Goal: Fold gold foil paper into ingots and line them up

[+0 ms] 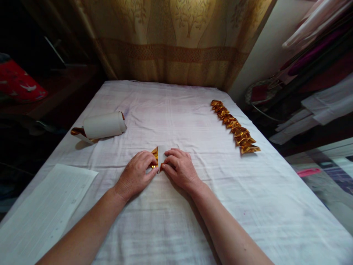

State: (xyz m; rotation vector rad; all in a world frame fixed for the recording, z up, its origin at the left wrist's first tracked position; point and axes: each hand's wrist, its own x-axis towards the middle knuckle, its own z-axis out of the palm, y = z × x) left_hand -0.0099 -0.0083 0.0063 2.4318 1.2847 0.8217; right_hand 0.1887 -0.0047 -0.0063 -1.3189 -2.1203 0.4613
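Between my hands, a small piece of gold foil paper [156, 152] lies on the cloth, its gold side up at the left and its pale backing up at the right. My left hand [138, 171] holds the gold folded part down, thumb and fingers closed on it. My right hand [180, 167] pinches a small gold corner at the near right edge between thumb and fingertips. The fingers cover much of the paper, so its full shape is hidden. To the right, a slanting row of several folded gold foil pieces [234, 127] sits on the cloth.
A white-backed roll of gold foil paper [103, 125] lies at the left, one end uncurled. Nearer stands out a flat white printed sheet [55, 209]. A pale cloth [165, 106] covers the table. Curtains [176, 40] hang behind; clothes [328, 99] hang at the right.
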